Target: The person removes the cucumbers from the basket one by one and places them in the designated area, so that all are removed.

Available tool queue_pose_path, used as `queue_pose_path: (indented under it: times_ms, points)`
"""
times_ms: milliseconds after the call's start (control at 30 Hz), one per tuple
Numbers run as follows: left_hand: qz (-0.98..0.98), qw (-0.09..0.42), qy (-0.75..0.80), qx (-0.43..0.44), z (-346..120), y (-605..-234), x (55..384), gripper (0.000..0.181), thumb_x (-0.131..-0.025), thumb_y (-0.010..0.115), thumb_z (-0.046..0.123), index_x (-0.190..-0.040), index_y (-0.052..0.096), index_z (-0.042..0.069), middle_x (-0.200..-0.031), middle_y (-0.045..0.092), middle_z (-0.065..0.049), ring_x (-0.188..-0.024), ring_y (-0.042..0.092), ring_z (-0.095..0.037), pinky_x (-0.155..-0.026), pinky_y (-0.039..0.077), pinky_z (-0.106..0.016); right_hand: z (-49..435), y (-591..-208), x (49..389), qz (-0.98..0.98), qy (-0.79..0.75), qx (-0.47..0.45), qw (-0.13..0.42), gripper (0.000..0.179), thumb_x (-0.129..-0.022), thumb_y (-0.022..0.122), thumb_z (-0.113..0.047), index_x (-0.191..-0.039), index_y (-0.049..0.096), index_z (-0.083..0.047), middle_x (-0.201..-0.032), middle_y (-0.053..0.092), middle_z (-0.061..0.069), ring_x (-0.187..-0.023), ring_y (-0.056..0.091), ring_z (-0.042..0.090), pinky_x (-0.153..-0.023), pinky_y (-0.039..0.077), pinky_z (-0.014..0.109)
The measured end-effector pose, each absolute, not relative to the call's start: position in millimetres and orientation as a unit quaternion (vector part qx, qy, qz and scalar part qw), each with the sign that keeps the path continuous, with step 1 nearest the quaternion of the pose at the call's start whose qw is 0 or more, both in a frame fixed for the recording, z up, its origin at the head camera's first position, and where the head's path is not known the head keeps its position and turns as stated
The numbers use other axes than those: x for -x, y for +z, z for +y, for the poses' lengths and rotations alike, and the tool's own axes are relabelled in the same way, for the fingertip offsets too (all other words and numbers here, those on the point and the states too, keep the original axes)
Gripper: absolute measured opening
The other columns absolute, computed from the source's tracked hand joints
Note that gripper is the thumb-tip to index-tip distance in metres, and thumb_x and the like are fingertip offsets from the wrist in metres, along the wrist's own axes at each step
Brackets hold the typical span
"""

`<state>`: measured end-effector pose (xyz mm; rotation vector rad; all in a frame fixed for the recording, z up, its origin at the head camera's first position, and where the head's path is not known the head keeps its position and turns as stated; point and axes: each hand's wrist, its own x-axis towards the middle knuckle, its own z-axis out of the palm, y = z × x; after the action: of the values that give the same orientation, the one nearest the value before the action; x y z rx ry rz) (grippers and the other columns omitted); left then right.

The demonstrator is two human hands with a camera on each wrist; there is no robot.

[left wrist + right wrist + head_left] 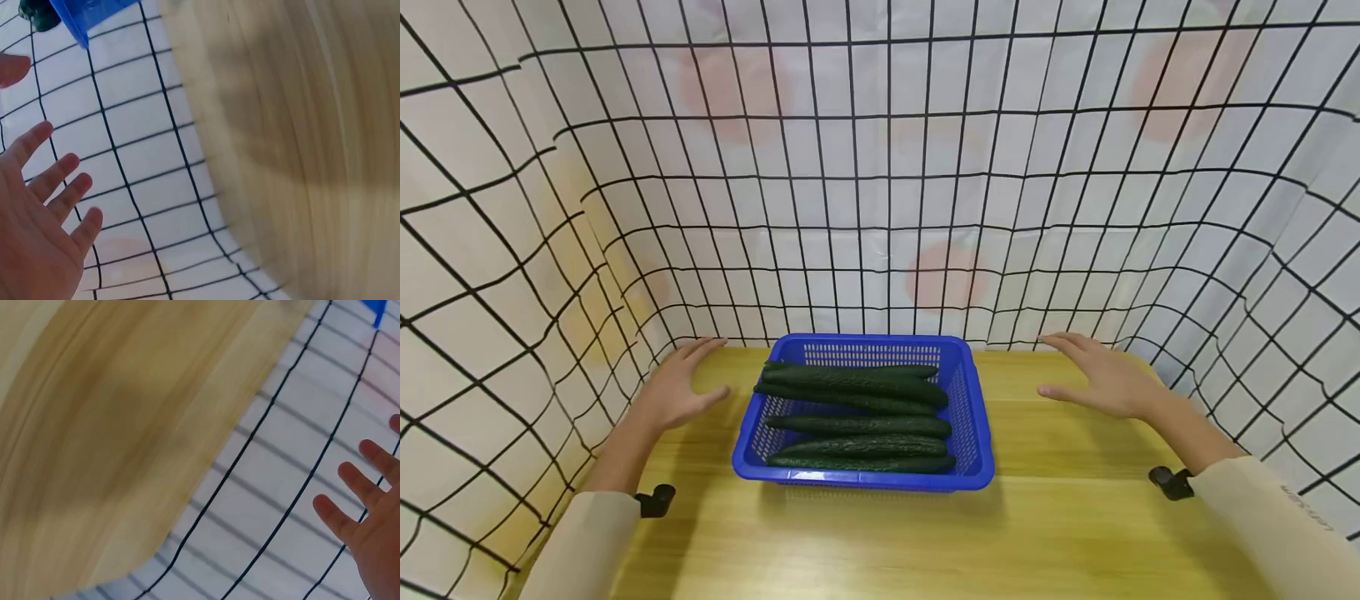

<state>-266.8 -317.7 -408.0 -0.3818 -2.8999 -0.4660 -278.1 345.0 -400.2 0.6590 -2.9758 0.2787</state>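
A blue plastic basket (981, 425) with slotted walls stands mid-table and holds several long dark green cucumbers (857, 425) lying crosswise. To the basket's left, my left hand (677, 387) hovers with fingers spread and thumb apart, holding nothing. My right hand (1101, 379) is held out on the other side, farther from the basket, its fingers extended and its grasp empty. In the left wrist view, the left palm (37, 231) shows bare, with a corner of the basket (94, 15) above. The right wrist view shows the spread fingers of the right hand (381, 519).
The basket rests on a yellowish wooden table (880, 542). Black wire grid (887, 175) backed by pale sheeting rises behind the table and along both sides, close to each forearm. A black clip-like device (657, 501) sits at the left cuff, another (1171, 483) at the right.
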Motion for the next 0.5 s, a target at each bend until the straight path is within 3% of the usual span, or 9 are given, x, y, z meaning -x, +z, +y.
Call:
queue_pose_path:
  times_ms: [133,333,500]
  points:
    - [-0.966,0.094,-0.205,0.13,-310.2,-413.2,262.8,0.074,-0.096,0.063,0.041,-0.161,0.035,0.021,-0.16,0.038,-0.024,-0.138,0.041,-0.055,-0.104,0.034,-0.082,321.8,-397.5,284.6,-0.968,0.131,-0.214,0.029,0.08,-0.096,0.056,-0.063,-0.161,0.035,-0.021,-0.162,0.036,0.021,-0.143,0.04,0.049,-0.102,0.042,0.076]
    - [-0.942,0.079,-0.291,0.145,-293.8,-425.6,260.9,0.067,-0.097,0.06,0.027,-0.16,0.038,0.017,-0.141,0.055,-0.022,-0.123,0.056,-0.043,-0.103,0.049,-0.063,285.3,-395.1,294.5,-0.952,0.181,-0.246,0.034,0.07,-0.099,0.057,-0.057,-0.155,0.045,-0.017,-0.152,0.051,0.015,-0.136,0.05,0.04,-0.107,0.043,0.068]
    - [-0.931,0.059,-0.326,0.154,-279.1,-434.2,261.3,0.066,-0.096,0.057,0.023,-0.159,0.04,0.016,-0.125,0.062,-0.018,-0.104,0.061,-0.03,-0.088,0.056,-0.049,250.5,-386.1,298.6,-0.937,0.217,-0.272,0.035,0.064,-0.099,0.061,-0.052,-0.151,0.051,-0.016,-0.146,0.059,0.012,-0.13,0.056,0.038,-0.104,0.048,0.063]
